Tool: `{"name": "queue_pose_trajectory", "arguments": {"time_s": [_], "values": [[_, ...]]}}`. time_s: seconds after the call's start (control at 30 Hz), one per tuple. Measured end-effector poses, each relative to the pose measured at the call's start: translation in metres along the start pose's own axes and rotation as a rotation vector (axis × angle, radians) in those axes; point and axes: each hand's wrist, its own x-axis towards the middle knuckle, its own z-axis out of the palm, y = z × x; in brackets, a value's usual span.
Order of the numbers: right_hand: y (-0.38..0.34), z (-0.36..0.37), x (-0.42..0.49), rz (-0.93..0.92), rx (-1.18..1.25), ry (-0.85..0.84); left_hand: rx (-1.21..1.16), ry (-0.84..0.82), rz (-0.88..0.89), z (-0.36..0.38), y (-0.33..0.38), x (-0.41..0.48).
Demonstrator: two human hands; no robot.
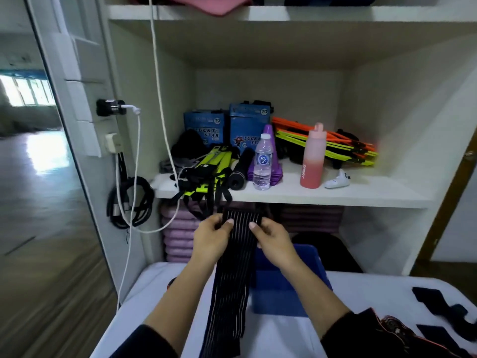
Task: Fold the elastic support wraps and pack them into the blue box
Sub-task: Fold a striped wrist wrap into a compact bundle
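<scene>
Item: long black ribbed elastic support wrap with fine pale lengthwise stripes [232, 280]. It is held upright by its top edge in front of the shelving, and its woven band hangs straight down to the near edge of the white bench [361, 288].

Hands: left hand [211, 236] and right hand [273, 239] each grasp a top corner of the wrap, with thumbs pressed on the front face and fingers curled behind.

Container: rectangular blue plastic box [278, 288], smooth-walled. It stands on the bench just behind and right of the hanging wrap, under the right forearm. Its contents cannot be told.

Also on the bench: flat dark fabric wraps with angular outlines [438, 301], far right, well apart from the box.

White shelf board [335, 195] behind, carrying:
- clear ridged plastic water bottle [262, 164], upright
- tall pink matte bottle [312, 158], upright
- stacked purple plastic cones [268, 135]
- two blue printed cardboard boxes [204, 130]
- bundle of orange and yellow flat slats [327, 140]
</scene>
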Motion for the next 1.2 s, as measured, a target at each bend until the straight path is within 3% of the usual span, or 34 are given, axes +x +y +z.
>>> {"name": "queue_pose_trajectory", "arguments": {"time_s": [0.17,0.37,0.53,0.77,0.93,1.2], "values": [[0.003,0.036,0.040,0.095,-0.005,0.048,0.154,0.032,-0.024,-0.017,-0.024,0.054],[-0.018,0.044,0.097,-0.022,-0.026,0.089,0.159,0.119,0.144,-0.029,-0.005,0.096],[-0.019,0.039,0.088,-0.100,0.059,0.013,0.075,0.105,0.219,-0.030,-0.014,0.085],[0.093,0.046,0.004,0.115,-0.017,-0.187,0.147,-0.108,-0.033,-0.019,-0.118,0.018],[0.170,0.061,-0.076,0.286,-0.116,-0.314,0.376,-0.329,-0.193,-0.018,-0.186,-0.049],[0.244,0.064,-0.176,0.406,-0.379,-0.535,0.587,-0.635,-0.275,-0.023,-0.264,-0.135]]}}
